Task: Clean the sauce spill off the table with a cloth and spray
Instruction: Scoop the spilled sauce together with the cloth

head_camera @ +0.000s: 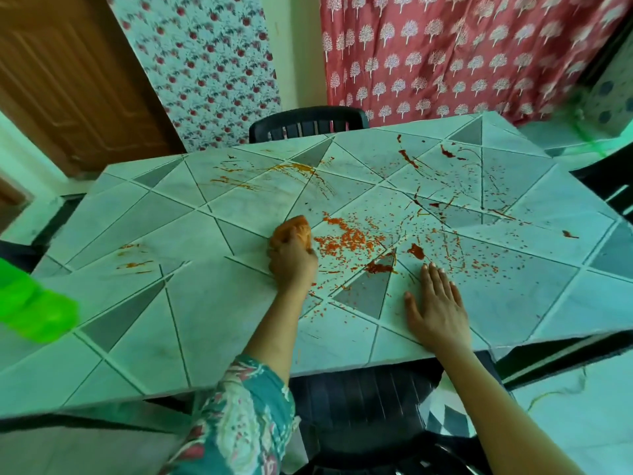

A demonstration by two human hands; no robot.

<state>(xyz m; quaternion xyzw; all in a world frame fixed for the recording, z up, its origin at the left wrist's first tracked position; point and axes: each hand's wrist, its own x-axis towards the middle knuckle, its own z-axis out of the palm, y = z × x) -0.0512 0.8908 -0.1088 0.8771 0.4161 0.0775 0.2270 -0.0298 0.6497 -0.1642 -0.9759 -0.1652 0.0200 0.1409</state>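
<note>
1. Left edge: a green object (32,303) sits at the near left corner of the tabletop (205,303). It is too blurred to identify.
2. Behind the tabletop on the left stand a brown door (68,80) and a floral curtain (205,70).
3. Left part of the tabletop: thin orange-brown smears (133,265) lie on the triangle-patterned surface. A second group of streaks (274,173) lies further back, near the far edge.
4. Centre: the left hand (293,258) has its fingers curled tightly round an orange cloth (296,228) and presses it onto the tabletop. The cloth protrudes past the knuckles on the far side. A floral sleeve (239,423) covers the upper part of this arm.
5. Just beside the cloth, on its right, begins the sauce spill (349,240): a dense field of red flecks, followed by thicker red blobs (416,252) and fine spatter reaching the far right corner.
6. Right of centre: the right hand (435,303) lies palm down and flat on the tabletop near the front edge. Its fingers are straight and pressed together, with the thumb held apart. The fingertips end just short of the thick blobs.
7. A dark chair (308,123) stands at the far edge; another chair (359,399) stands under the near edge.
8. Right background: a red curtain (479,53) printed with white trees.
</note>
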